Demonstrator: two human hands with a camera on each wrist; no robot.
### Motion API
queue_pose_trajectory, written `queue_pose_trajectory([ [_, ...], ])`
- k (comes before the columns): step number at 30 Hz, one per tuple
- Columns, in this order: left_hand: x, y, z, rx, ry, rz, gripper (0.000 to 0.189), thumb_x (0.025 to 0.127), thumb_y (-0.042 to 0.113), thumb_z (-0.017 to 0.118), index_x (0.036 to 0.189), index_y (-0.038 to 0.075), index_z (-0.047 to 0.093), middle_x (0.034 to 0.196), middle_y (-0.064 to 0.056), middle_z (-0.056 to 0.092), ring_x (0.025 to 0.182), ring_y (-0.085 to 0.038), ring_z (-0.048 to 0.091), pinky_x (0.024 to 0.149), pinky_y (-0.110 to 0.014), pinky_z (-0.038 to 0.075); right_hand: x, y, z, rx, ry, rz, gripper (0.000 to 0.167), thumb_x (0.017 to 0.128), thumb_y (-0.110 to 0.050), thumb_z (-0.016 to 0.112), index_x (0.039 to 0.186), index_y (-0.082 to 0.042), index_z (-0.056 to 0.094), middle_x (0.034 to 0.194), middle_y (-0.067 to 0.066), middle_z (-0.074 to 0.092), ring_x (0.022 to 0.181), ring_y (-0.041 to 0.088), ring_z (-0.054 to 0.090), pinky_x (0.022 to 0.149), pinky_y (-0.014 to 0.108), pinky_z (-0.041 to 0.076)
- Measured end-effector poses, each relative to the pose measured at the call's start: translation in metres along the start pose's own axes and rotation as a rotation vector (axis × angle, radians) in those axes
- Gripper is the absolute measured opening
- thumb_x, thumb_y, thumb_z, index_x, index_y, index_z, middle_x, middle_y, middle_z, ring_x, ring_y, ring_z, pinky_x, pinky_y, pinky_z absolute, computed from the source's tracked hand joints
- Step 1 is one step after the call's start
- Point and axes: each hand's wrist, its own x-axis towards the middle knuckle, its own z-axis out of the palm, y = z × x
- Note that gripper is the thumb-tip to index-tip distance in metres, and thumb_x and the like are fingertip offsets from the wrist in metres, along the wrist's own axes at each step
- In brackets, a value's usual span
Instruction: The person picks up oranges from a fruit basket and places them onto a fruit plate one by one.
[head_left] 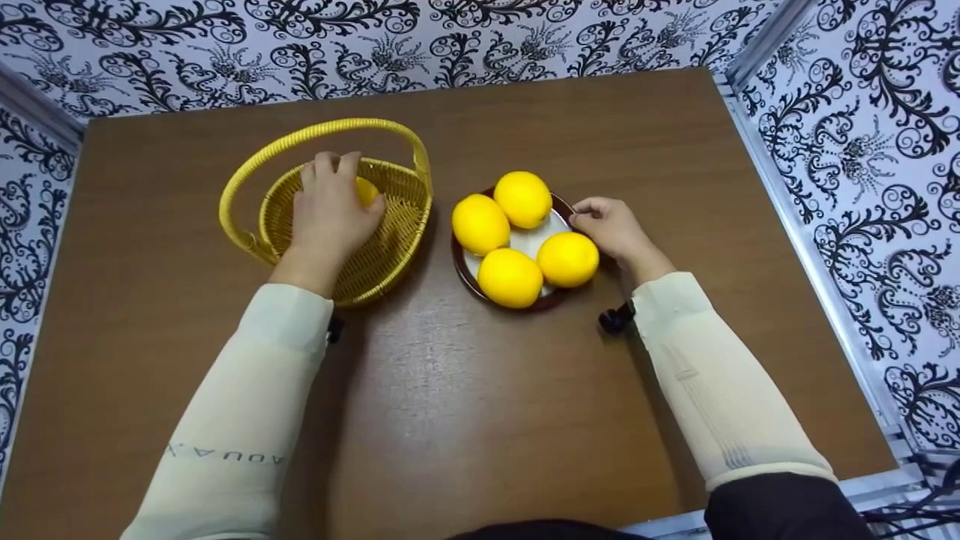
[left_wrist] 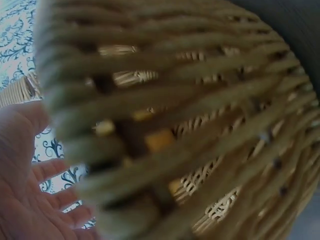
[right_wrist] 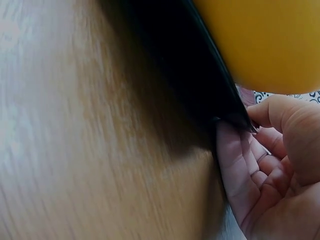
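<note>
My left hand is down inside a yellow wicker basket with a tall arched handle, and grips a lemon that shows between thumb and forefinger. In the left wrist view, the woven wall hides the fingertips, and bits of yellow show through its gaps. To the right, a round brown-rimmed plate with a white inside carries several yellow lemons. Its right rim is pinched between the thumb and fingers of my right hand. The right wrist view shows the plate's dark underside just above the wood.
Both basket and plate stand on a brown wooden table, side by side with a narrow gap. White walls with black scroll patterns enclose the back and sides. A metal frame rail runs along the right edge.
</note>
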Motion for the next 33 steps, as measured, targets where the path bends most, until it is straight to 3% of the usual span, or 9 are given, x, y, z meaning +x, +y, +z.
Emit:
queue_pose_trajectory([
  [16,0.011,-0.007,0.004,-0.009,-0.074,-0.048,0.072,0.095,0.036,0.065,0.157,0.008,0.040,0.156,-0.028,0.033,0.143,-0.048,0.034,0.103,-0.070,0.046,0.001,0.002,0.000,0.018,0.009,0.005,0.028,0.100,-0.021,0.061,0.121,-0.004,0.071,0.121,0.013,0.066,0.108,0.026,0.055,0.098,0.035,0.042],
  [25,0.010,-0.014,0.013,-0.040,-0.040,-0.057,0.061,0.093,0.030,0.069,0.147,0.007,0.051,0.153,-0.029,0.035,0.142,-0.048,0.034,0.100,-0.067,0.050,0.001,0.004,0.002,0.024,0.027,-0.014,0.028,0.099,-0.020,0.062,0.120,-0.003,0.072,0.117,0.011,0.067,0.105,0.023,0.056,0.094,0.032,0.043],
  [33,0.010,-0.018,0.015,-0.022,-0.036,-0.067,0.066,0.090,0.032,0.073,0.148,0.011,0.049,0.147,-0.028,0.037,0.130,-0.051,0.042,0.094,-0.066,0.052,0.001,0.003,0.002,0.048,0.030,0.004,0.028,0.100,-0.019,0.062,0.121,-0.004,0.071,0.117,0.010,0.067,0.106,0.023,0.056,0.095,0.032,0.043],
])
